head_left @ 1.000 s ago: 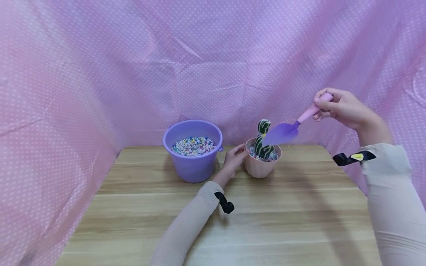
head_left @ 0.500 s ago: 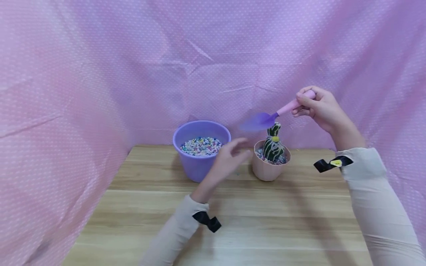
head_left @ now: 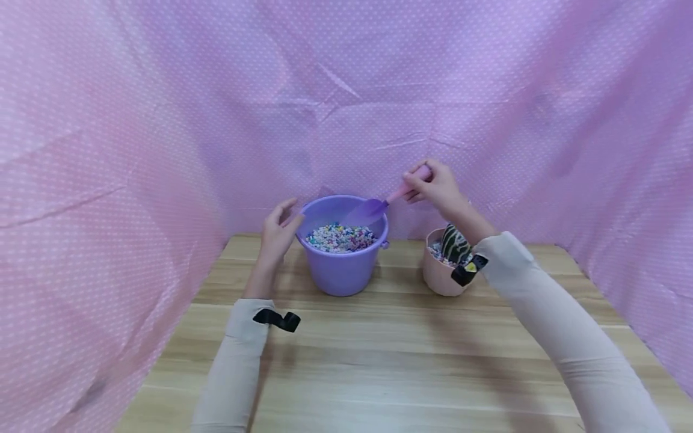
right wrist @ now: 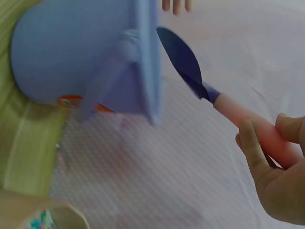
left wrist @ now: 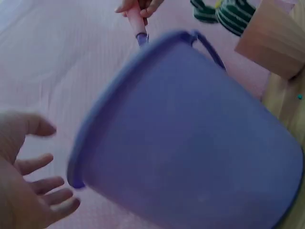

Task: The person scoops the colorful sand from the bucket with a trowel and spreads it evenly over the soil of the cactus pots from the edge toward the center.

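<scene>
Two hands flank the purple bucket (head_left: 343,273), well apart from each other: the left hand (head_left: 277,233), fingers loosely spread and holding nothing, is just beside the rim without touching it; the right hand (head_left: 437,186) grips the pink handle of a toy trowel (head_left: 385,203). Between the hands, the trowel's blade hangs over the bucket's mouth, above the multicoloured beads (head_left: 338,240). The step in hand looks like a scoop about to start; the next move probably calls for steadying the rim with the left hand and dipping the blade inside. Below the right wrist stands the peach flowerpot (head_left: 440,276) with a white-striped cactus (head_left: 453,245), so a low sweep might knock it. Polka-dot cloth (head_left: 373,120) closes in beyond both hands; the wooden table (head_left: 352,349) offers most room on their near side.
</scene>
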Motion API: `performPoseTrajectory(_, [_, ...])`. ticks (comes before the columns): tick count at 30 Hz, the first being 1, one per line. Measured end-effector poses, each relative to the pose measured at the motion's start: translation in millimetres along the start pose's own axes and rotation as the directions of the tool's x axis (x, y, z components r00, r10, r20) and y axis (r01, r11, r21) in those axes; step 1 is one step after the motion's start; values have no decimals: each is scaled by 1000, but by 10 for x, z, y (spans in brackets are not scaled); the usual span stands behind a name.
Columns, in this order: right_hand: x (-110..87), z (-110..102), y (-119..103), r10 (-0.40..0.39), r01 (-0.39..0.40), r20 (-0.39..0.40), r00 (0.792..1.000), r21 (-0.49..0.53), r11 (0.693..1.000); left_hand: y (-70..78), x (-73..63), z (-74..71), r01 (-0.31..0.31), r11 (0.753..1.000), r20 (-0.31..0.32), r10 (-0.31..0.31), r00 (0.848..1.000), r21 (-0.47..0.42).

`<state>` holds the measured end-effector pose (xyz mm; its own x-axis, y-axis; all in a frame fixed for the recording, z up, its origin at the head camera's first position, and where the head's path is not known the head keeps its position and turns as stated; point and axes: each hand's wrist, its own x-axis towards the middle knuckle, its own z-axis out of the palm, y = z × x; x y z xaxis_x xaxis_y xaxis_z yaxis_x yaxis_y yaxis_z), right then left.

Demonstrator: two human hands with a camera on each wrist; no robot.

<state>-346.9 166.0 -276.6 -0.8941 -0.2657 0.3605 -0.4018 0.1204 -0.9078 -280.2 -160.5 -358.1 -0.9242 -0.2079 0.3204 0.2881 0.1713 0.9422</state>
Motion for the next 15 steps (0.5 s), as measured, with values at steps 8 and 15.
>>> performPoseTrajectory(8, [132,462,231,-54,69,73,996,-232,970,-408,84,-127,173,967,208,-134,969,-186])
performPoseTrajectory(15, [219,613,258,-32,47,58,998,-286,957,-568,112,-139,255,923,263,-180,948,-288])
